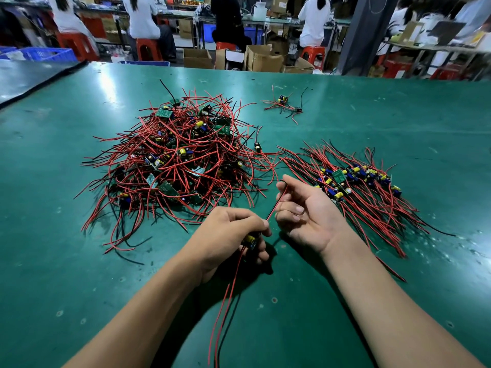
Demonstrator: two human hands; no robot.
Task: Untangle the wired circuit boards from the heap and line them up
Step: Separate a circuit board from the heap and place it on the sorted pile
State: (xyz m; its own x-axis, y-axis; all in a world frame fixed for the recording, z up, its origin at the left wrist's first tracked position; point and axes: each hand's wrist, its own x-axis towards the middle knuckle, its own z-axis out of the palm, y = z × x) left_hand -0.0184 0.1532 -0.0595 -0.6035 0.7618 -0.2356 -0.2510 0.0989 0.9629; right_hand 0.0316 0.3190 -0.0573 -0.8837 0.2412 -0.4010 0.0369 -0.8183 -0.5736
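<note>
Left fingers (pixel 259 224) curl round one board (pixel 250 240); right fingers (pixel 288 208) pinch its wire (pixel 274 207), taut between the hands. A row (pixel 356 179) lies aligned at right. The heap (pixel 172 158) on the bench (pixel 79 274) looks large, so most remains.

One table (pixel 398 115) carries three groups of wired boards: one big tangled heap (pixel 172 158), its boards too many and too buried to count; one lined-up row (pixel 356 181), too crowded for an exact count; one small cluster (pixel 285 103) of two. One stray board (pixel 257 146) lies apart. Two hands: the left hand (pixel 233 235) grips one held board (pixel 249 241), the right hand (pixel 305 211) pinches one wire (pixel 276 203) of it. Behind, at least four seated people (pixel 314 22)
</note>
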